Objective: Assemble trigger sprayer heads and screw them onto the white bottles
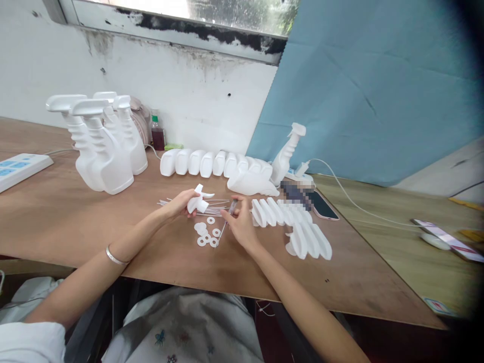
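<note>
My left hand (184,202) is closed around a white spray trigger head (196,200), its curved trigger pointing right. In my right hand (240,222) is a slim screwdriver-like tool (224,229) with a greyish handle; the thin metal shaft slopes down to the washers. Its tip is at or very near one flat white washer (214,242); contact is too small to make out. Several more washers (201,241) lie loosely grouped below the hands. Thin white tubes (215,208) are spread on the table behind and between both hands.
Upright spray bottles (109,156) stand at left, another (285,156) at back right. White bottles (194,162) lie in a row along the back. White curved shells (308,241) line the right side, near a phone (322,205). A power strip (22,169) sits far left.
</note>
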Available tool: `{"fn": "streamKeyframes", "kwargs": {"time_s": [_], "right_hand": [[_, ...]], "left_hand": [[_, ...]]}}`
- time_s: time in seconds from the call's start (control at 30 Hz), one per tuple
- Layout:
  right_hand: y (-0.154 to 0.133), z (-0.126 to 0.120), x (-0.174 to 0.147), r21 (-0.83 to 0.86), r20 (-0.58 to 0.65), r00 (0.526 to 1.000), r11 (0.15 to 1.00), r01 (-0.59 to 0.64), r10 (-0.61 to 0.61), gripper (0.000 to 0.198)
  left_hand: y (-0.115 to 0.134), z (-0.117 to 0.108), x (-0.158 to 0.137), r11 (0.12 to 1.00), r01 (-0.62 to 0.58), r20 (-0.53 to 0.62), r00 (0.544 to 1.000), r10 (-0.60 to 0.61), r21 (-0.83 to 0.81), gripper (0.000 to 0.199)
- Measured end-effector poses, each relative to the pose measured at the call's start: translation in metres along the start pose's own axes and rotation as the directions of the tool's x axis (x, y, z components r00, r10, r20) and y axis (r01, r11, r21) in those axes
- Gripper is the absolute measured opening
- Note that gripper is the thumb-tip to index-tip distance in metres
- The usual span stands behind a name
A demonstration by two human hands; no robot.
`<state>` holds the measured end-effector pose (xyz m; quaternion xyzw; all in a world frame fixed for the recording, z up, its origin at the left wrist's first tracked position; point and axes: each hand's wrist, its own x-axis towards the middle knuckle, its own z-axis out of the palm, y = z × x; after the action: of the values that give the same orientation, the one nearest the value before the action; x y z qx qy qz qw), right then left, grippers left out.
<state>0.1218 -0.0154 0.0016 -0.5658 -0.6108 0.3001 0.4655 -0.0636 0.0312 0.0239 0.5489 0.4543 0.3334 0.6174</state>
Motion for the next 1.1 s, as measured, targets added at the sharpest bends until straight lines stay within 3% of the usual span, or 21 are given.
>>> {"fn": "streamKeyframes", "kwargs": {"time_s": [0.13, 0.23, 0.3, 0.37, 0.43, 0.5, 0.57, 0.67, 0.73, 0.8, 0.9, 0.97, 1.1], "right_hand": [[0.003, 0.004, -0.004, -0.438, 0.195, 0.98, 0.89, 0.127, -0.044, 0.034], [0.002, 0.007, -0.009, -0.611, 0.276, 0.959, 0.76, 0.222, -0.058, 0.03], [-0.001, 0.007, -0.012, -0.686, 0.249, 0.966, 0.692, 0.223, -0.064, 0.03], [-0.006, 0.005, -0.015, -0.716, 0.159, 0.983, 0.675, 0.179, -0.092, 0.031], [-0.012, 0.002, -0.019, -0.677, 0.066, 0.98, 0.713, 0.184, -0.19, 0.031], [-0.019, 0.0, -0.025, -0.611, 0.037, 0.94, 0.737, 0.29, -0.339, 0.036], [-0.027, -0.001, -0.032, -0.566, 0.068, 0.882, 0.71, 0.419, -0.466, 0.043], [-0.035, -0.005, -0.042, -0.53, 0.096, 0.839, 0.686, 0.498, -0.535, 0.044], [-0.036, -0.012, -0.049, -0.534, 0.084, 0.841, 0.689, 0.491, -0.534, 0.034], [-0.032, -0.023, -0.056, -0.57, 0.063, 0.84, 0.672, 0.473, -0.538, 0.019], [-0.019, -0.047, -0.069, -0.626, 0.0, 0.83, 0.647, 0.434, -0.557, 0.005], [-0.007, -0.066, -0.078, -0.663, -0.044, 0.824, 0.633, 0.399, -0.565, 0.003], [0.018, -0.1, -0.088, -0.779, -0.136, 0.802, 0.563, 0.276, -0.582, 0.004]], "left_hand": [[0.005, 0.006, -0.001, 0.973, -0.009, 0.031, 0.999, 0.016, -0.23, 0.019], [0.011, 0.014, -0.004, 0.958, -0.02, 0.068, 0.997, 0.041, -0.286, 0.023], [0.014, 0.021, -0.006, 0.955, -0.017, 0.111, 0.992, 0.052, -0.297, 0.025], [0.015, 0.027, -0.009, 0.955, -0.026, 0.137, 0.988, 0.069, -0.294, 0.027], [0.014, 0.033, -0.011, 0.962, -0.039, 0.13, 0.989, 0.077, -0.271, 0.029], [0.012, 0.038, -0.014, 0.973, -0.052, 0.105, 0.991, 0.077, -0.223, 0.033], [0.009, 0.044, -0.018, 0.985, -0.086, 0.077, 0.992, 0.098, -0.149, 0.037], [0.004, 0.056, -0.025, 0.989, -0.128, 0.064, 0.989, 0.133, -0.078, 0.04], [0.001, 0.066, -0.032, 0.991, -0.103, 0.107, 0.988, 0.112, -0.084, 0.038], [-0.001, 0.075, -0.041, 0.995, -0.042, 0.218, 0.974, 0.062, -0.093, 0.035], [0.0, 0.084, -0.054, 0.997, 0.037, 0.39, 0.921, -0.008, -0.065, 0.034], [0.002, 0.086, -0.063, 0.999, 0.038, 0.414, 0.91, -0.024, -0.026, 0.036], [0.007, 0.081, -0.075, 0.981, -0.068, 0.377, 0.926, -0.006, 0.182, 0.033]]}}
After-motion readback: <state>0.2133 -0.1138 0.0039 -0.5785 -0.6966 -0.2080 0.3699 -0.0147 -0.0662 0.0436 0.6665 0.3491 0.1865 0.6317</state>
